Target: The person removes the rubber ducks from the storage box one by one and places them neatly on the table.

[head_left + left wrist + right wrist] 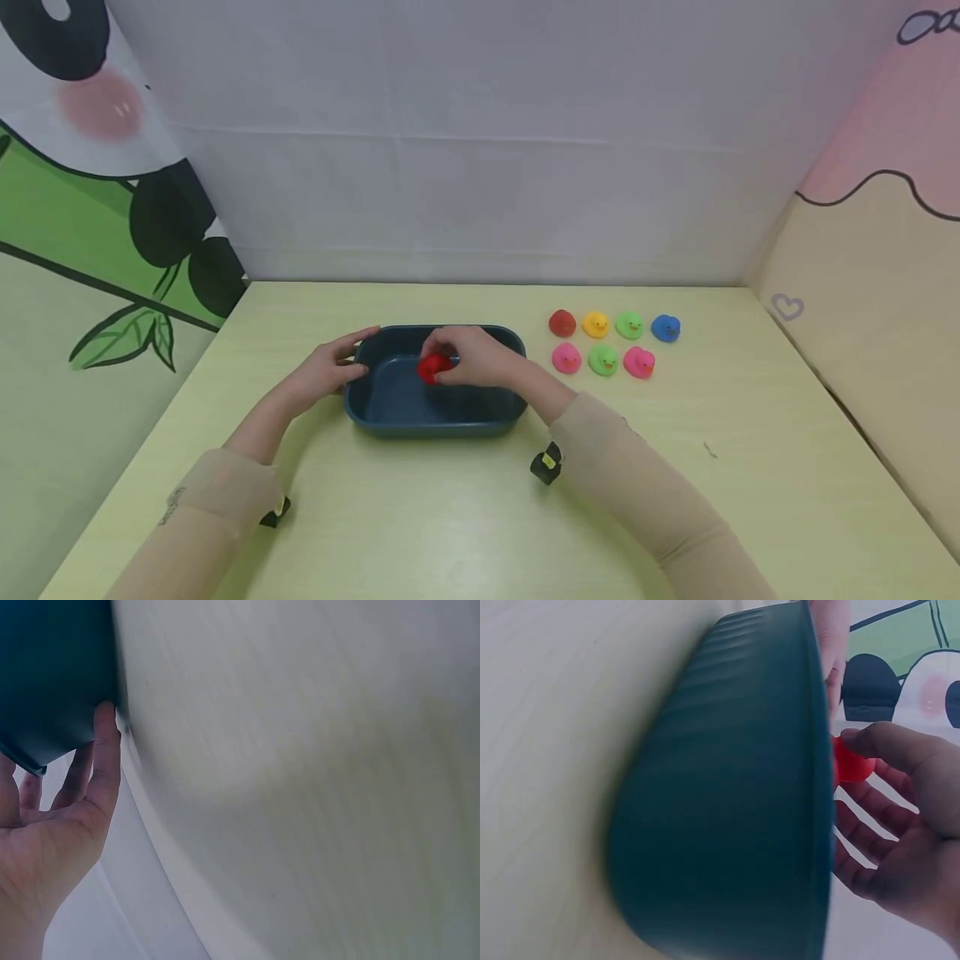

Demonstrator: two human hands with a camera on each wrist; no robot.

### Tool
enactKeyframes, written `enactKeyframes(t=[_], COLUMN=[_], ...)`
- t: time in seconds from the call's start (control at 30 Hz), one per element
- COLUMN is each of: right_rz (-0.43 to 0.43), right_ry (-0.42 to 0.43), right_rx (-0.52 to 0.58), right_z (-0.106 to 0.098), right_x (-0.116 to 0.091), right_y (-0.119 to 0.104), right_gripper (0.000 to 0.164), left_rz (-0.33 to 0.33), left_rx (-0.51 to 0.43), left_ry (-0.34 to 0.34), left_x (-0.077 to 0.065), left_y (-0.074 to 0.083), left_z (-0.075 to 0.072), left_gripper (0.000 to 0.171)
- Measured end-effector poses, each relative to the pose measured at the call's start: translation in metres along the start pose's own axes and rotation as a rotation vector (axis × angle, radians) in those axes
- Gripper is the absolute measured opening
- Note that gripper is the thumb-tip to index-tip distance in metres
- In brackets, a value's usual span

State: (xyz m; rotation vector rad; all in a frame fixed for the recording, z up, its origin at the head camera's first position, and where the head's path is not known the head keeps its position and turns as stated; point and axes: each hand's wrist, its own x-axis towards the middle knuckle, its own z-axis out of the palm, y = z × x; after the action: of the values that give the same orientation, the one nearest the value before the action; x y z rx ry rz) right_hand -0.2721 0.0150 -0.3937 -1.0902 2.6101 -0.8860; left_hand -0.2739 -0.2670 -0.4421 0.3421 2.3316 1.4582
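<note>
A dark blue-green rectangular basin (397, 431) stands on the table. My left hand (324, 371) holds its left end, the thumb at the rim; in the left wrist view, a finger of the left hand (64, 832) touches the outer wall. Over the basin, my right hand (476, 357) pinches a small red toy (432, 367), likely a rubber duck, between thumb and fingers. From the right wrist view, the red toy (853, 761) shows at rim height, partly hidden behind the basin wall (720, 802); the other fingers of the right hand (922, 840) are spread loosely.
Right of the basin, several rubber ducks sit in two rows: a red one (562, 323), a yellow one (596, 325), a blue one (666, 327), plus green (603, 360) and pink (639, 362) ones. A pale cloth wall (480, 208) rises behind the table (450, 517).
</note>
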Motion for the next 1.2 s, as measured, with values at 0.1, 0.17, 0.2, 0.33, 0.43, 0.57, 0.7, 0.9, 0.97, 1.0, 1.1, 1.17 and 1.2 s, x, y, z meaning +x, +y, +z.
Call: enactKeyframes(t=[0.1,0.17,0.2,0.33,0.43,0.57,0.7,0.9,0.97,1.0,1.1,1.17,1.2], right_rz=[0.002,-0.001,-0.003,-0.014,-0.022,-0.034,-0.042,-0.029,-0.012,-0.003,0.013,0.016,0.015], right_ry=[-0.005,-0.009,-0.012,-0.017,-0.016,0.001,0.026,0.042,0.055,0.062,0.089,0.103,0.109], right_rx=[0.008,0.003,0.000,-0.005,-0.006,-0.001,0.003,0.022,0.020,0.018,-0.008,-0.030,-0.040], right_z=[-0.007,-0.011,-0.013,-0.023,-0.030,-0.042,-0.054,-0.074,-0.081,-0.084,-0.092,-0.097,-0.100], right_x=[-0.004,-0.007,-0.009,-0.017,-0.024,-0.033,-0.042,-0.057,-0.062,-0.064,-0.072,-0.077,-0.079], right_y=[-0.001,-0.002,-0.003,-0.006,-0.007,-0.007,-0.006,-0.006,-0.008,-0.008,-0.010,-0.010,-0.010], right_gripper=[0.035,0.038,0.039,0.039,0.038,0.036,0.032,0.033,0.034,0.034,0.035,0.034,0.034], left_rz=[0.000,-0.001,-0.001,0.003,0.004,0.003,0.001,-0.004,-0.012,-0.012,-0.006,-0.004,0.000], left_rx=[-0.007,-0.012,-0.012,-0.009,-0.002,-0.002,-0.008,0.008,0.007,0.006,0.001,0.001,0.002], left_ry=[0.004,0.006,0.008,0.016,0.025,0.027,0.024,0.037,0.045,0.044,0.038,0.040,0.040], left_x=[0.001,0.002,0.002,0.002,0.004,0.006,0.007,0.009,0.009,0.010,0.010,0.010,0.010], left_y=[-0.001,-0.002,-0.002,-0.003,-0.003,-0.002,0.000,0.000,0.000,0.000,0.000,0.001,0.001], left_z=[0.000,0.000,0.000,0.000,0.001,0.002,0.003,0.003,0.003,0.003,0.004,0.004,0.005], left_gripper=[0.063,0.063,0.063,0.063,0.063,0.063,0.063,0.063,0.063,0.063,0.063,0.063,0.063])
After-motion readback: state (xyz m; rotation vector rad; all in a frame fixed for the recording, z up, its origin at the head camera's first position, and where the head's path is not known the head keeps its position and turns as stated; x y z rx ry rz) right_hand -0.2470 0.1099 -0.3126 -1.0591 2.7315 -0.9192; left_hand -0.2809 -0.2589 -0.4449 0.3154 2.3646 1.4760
